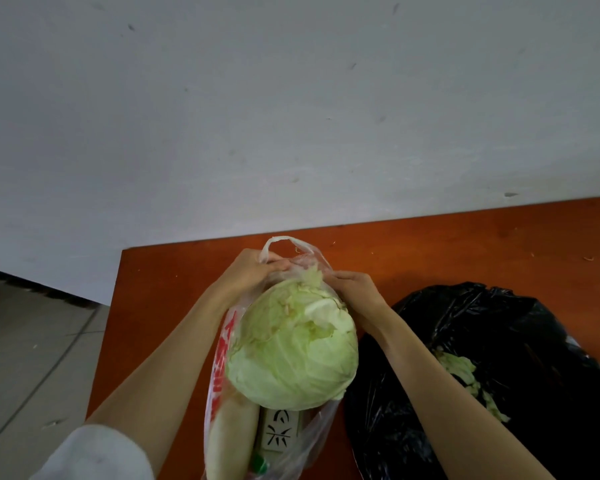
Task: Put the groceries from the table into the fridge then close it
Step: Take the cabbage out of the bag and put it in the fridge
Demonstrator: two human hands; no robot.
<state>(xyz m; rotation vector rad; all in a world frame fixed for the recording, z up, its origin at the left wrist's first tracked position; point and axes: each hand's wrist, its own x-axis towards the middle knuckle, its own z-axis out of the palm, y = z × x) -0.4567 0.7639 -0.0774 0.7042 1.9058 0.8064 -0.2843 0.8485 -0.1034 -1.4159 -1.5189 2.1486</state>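
Observation:
A round pale green cabbage sits at the mouth of a clear plastic bag with red print, on the orange table. My left hand grips the bag's far edge near a handle loop. At the cabbage's far right side my right hand pinches the bag's plastic. Under the cabbage, inside the bag, lie a white radish and a pale packet with dark characters. The fridge is out of sight.
A black plastic bag with loose cabbage leaves inside lies on the table to the right. The table's far edge meets a white wall. Grey tiled floor lies beyond the table's left edge.

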